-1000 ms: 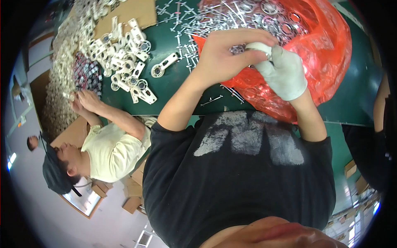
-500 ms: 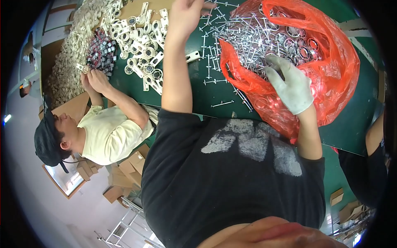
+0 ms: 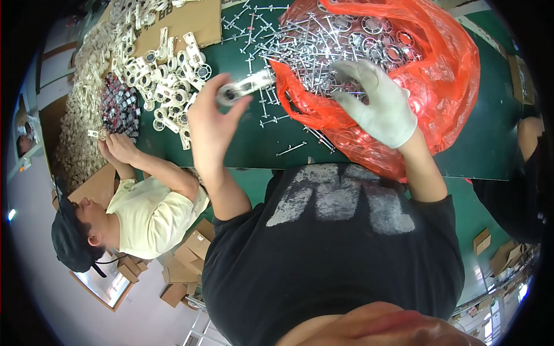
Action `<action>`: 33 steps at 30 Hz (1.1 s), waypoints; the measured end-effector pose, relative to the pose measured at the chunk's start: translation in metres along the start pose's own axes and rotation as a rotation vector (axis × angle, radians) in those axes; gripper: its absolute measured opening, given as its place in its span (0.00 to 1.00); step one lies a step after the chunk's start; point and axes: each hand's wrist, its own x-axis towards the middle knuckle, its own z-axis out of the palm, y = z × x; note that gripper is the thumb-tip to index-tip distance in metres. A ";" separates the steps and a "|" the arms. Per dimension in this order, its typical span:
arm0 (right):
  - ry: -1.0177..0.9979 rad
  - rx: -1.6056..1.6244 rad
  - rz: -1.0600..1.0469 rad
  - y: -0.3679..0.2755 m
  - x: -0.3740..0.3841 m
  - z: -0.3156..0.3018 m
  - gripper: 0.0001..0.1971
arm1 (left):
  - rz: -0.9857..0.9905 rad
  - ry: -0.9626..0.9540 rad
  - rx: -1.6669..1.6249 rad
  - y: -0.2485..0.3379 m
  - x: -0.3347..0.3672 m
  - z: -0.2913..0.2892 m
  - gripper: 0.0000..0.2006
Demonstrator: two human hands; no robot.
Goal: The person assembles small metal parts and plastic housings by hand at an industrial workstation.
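My bare left hand (image 3: 216, 118) has thumb and fingers curled round the ring end of a white plastic part (image 3: 251, 85). This part has a short flat handle pointing right and looks smeared by motion. My right hand (image 3: 378, 104), in a pale glove, hovers at the mouth of a red plastic bag (image 3: 461, 69), thumb and fingers apart. Beneath its fingertips lies a pile of thin metal crossbar pins (image 3: 314, 49). Silvery ring-shaped parts (image 3: 375, 26) sit in the bag beyond that hand. I see nothing between the gloved fingers.
More white ring parts (image 3: 167, 81) are heaped left, beside a cardboard sheet (image 3: 196, 26). Dark motor-like pieces with wires (image 3: 120, 106) lie further left, near a co-worker's hands (image 3: 121, 147). Loose pins (image 3: 291, 149) are on the green table (image 3: 242, 153). Another person's arm (image 3: 528, 138) shows at right.
My left hand has come back from the far side of the table and now holds the white part. The gloved right hand stays over the pins, its fingers wider apart. The view has shifted.
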 end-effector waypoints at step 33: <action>0.175 -0.249 0.318 0.015 -0.001 -0.038 0.20 | 0.686 0.044 -0.509 0.080 0.069 0.092 0.30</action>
